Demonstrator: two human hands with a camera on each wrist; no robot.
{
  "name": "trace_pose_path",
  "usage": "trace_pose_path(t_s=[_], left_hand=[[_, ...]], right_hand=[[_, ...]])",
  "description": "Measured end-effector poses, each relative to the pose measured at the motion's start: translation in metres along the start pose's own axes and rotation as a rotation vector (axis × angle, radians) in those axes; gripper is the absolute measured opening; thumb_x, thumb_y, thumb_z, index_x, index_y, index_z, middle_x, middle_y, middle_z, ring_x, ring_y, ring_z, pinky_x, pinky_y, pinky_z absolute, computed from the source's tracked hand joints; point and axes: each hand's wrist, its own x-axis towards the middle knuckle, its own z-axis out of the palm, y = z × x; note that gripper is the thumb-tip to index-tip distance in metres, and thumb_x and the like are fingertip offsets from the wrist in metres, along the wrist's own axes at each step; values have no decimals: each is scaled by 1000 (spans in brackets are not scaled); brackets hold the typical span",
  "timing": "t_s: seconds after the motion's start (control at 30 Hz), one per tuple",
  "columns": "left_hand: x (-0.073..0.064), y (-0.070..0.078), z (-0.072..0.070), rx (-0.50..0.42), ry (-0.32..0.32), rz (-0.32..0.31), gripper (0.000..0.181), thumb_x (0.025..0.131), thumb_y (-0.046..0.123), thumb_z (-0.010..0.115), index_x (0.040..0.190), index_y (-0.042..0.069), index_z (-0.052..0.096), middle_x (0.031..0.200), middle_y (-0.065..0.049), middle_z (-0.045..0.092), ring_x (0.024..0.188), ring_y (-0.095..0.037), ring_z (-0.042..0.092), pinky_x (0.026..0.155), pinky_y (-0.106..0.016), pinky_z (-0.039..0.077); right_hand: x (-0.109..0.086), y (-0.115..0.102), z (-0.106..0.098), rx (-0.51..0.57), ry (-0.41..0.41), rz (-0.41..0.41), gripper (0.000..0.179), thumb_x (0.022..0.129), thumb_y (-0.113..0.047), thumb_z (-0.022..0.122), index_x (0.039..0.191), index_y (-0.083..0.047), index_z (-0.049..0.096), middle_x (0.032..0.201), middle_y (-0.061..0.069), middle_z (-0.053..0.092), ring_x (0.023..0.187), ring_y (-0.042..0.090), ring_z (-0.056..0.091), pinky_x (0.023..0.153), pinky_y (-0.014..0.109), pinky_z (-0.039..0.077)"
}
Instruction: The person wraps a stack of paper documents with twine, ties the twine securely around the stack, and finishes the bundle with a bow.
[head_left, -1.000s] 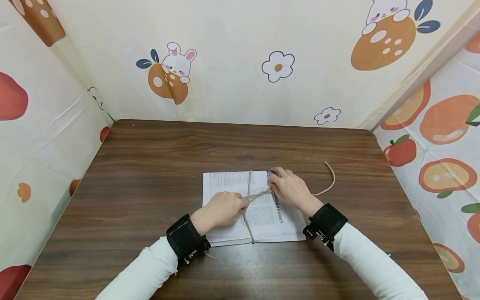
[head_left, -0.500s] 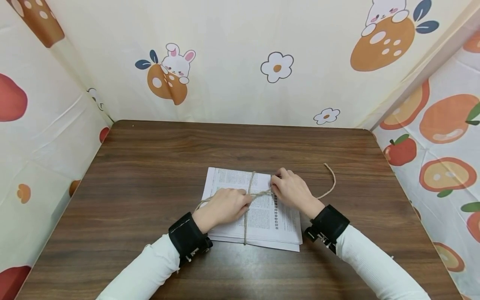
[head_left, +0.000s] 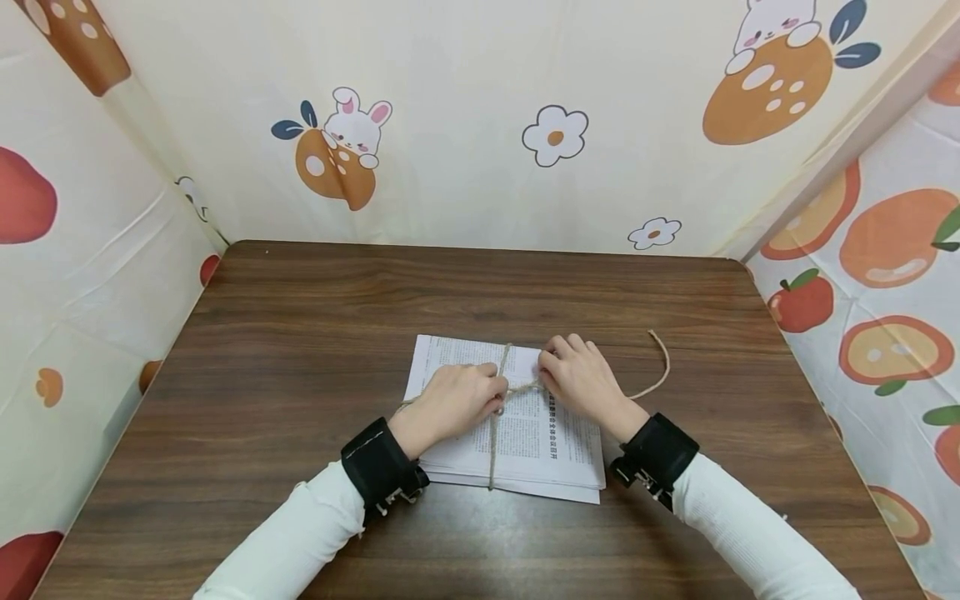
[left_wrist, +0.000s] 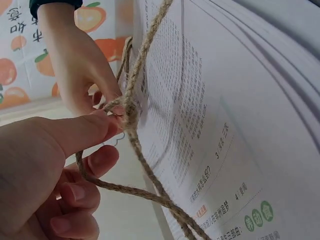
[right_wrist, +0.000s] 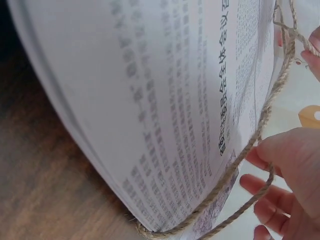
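Brown wood-grain table [head_left: 315, 333], bunny-print backdrop [head_left: 457, 125], fruit-patterned sheet [head_left: 862, 304] alongside

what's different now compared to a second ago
The stack of printed sheets has turned slightly clockwise in the head view. The left hand has shifted a little away from the person and rightward, and pinches the twine near its knot. The right hand, also pinching twine, and the loose end beside it have barely moved.
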Motion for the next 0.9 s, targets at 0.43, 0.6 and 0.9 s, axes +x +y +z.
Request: trace_pose_path(t_s=[0.43, 0.6, 0.9], left_hand=[[9, 2, 2, 37, 95, -26, 14, 82, 28, 67, 73, 17, 63, 70, 5, 54, 62, -12, 45, 55, -23, 37], [10, 2, 3, 3, 95, -23, 13, 82, 24, 66, 73, 17, 60, 70, 5, 56, 63, -13, 49, 57, -26, 39], [10, 0, 3, -70, 51, -56, 4, 87, 18, 63, 84, 15, 63, 81, 4, 62, 74, -12, 60, 64, -27, 48]], right_hand=[[-1, -15, -7, 29, -14, -73, 14, 84, -16, 67, 82, -11, 54, 71, -2, 51, 60, 13, 44, 55, 27, 37], [-3, -18, -8, 55, 2, -60, 14, 84, -13, 66, 81, -10, 52, 68, -2, 48, 58, 12, 41, 53, 27, 37], [-9, -12, -7, 27, -31, 10, 10, 85, -16, 65, 85, -11, 56, 72, -1, 54, 59, 12, 47, 52, 26, 39]])
